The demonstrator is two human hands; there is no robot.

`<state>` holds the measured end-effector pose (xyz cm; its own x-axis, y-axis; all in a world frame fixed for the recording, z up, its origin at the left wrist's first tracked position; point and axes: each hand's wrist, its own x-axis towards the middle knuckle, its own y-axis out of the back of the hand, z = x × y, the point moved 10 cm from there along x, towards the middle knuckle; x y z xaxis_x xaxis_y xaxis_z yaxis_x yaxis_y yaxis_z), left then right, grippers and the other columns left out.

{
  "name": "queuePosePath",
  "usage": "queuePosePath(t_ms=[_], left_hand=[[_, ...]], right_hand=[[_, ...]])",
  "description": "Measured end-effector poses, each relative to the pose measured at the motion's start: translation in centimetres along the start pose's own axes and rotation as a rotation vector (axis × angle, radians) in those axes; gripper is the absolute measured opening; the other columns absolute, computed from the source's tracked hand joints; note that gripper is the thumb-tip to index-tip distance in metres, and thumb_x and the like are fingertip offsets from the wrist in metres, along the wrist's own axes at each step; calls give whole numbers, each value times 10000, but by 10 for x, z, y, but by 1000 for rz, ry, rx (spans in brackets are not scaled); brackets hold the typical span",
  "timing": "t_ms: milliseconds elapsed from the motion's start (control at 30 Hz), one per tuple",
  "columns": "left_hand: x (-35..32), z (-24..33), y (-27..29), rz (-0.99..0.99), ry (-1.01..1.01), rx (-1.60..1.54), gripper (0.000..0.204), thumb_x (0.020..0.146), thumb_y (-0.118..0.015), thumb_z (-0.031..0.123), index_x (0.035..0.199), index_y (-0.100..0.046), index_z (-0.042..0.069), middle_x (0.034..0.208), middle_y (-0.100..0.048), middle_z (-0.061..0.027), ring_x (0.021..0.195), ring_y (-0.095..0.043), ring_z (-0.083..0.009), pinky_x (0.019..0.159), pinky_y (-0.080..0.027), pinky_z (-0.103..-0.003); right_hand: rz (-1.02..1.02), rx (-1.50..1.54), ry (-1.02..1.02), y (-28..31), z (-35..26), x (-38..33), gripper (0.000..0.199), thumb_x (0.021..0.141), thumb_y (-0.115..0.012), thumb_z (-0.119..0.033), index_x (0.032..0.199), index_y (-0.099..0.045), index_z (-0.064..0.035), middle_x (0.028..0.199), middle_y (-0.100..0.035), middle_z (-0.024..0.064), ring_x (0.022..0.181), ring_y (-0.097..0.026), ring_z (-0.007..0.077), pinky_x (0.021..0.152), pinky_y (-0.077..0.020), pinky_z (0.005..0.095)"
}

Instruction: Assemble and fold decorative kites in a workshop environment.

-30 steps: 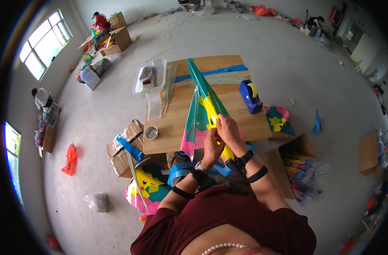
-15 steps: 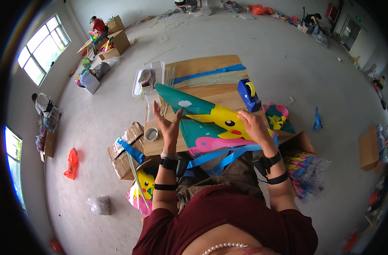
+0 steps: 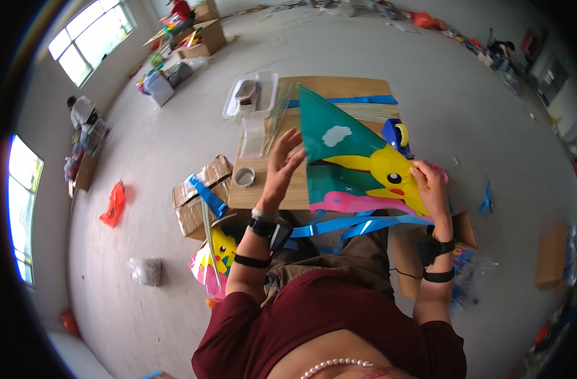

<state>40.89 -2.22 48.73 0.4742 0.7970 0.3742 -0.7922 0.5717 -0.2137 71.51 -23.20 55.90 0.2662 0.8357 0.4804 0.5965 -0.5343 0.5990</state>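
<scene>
A green, yellow and pink kite [image 3: 340, 158] with a cartoon character and a white cloud stands raised above the near part of the wooden table. My right hand [image 3: 431, 189] grips it at its right side, fingertips bent over the yellow part. Beside the kite's left edge is my left hand [image 3: 282, 165], its fingers spread and nothing held in them; whether a fingertip touches the edge I cannot tell. Blue strips [image 3: 358, 224] hang below the kite and lie across my lap.
On the wooden table [image 3: 273, 183] are a round grey tin [image 3: 244, 177], a clear plastic tray [image 3: 230, 104], thin sticks, and a blue tape dispenser [image 3: 394, 134]. Cardboard boxes stand at its near left [image 3: 203, 189] and near right [image 3: 466, 230]. Other people sit along the far walls.
The kite has been opened out and turned more upright, showing more of its printed face. My right hand has moved right with it; my left hand is now close to its left edge.
</scene>
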Motion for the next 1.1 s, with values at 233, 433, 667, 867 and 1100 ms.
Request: queuePosePath(t_ms=[233,433,667,867,1100], left_hand=[[17,27,-41,-51,76,-72,939,957,-842,208,1667,-262,6,1555,-530,-176,1421,-536,-281,1182,-445,-402],[20,7,-49,-209,180,25,573,988,-804,150,1473,-563,-41,1288,-718,-90,1174,-654,-149,1025,-540,-319],[-12,-41,-54,-459,346,190,368,1010,-777,149,1330,-695,-15,1169,-762,-29,1072,-666,-97,959,-552,-288],[-7,-20,-51,-159,107,-134,214,1005,-754,51,1192,-667,-5,1191,-730,-8,1105,-662,-105,986,-551,-322],[-7,28,-88,-191,-291,420,411,892,-805,7,1282,-691,71,1523,-556,-182,1423,-547,-356,1185,-446,-449]], right_hand=[[-87,-42,-13,-11,2,-3,177,1092,-624,-133,1175,-674,15,875,-662,233,713,-648,266,679,-503,334],[-62,77,-45,2,10,0,200,1106,-622,-173,1146,-673,16,858,-667,151,760,-581,156,725,-497,295],[-51,238,-124,27,31,15,229,1129,-603,-207,1136,-683,8,920,-647,-13,883,-547,59,792,-482,230],[16,309,-138,54,39,22,226,1130,-608,-220,1154,-693,-11,990,-687,-18,916,-579,53,820,-487,218],[39,155,-129,59,15,15,230,1135,-597,-228,1167,-676,-14,960,-672,1,893,-576,58,792,-478,216]])
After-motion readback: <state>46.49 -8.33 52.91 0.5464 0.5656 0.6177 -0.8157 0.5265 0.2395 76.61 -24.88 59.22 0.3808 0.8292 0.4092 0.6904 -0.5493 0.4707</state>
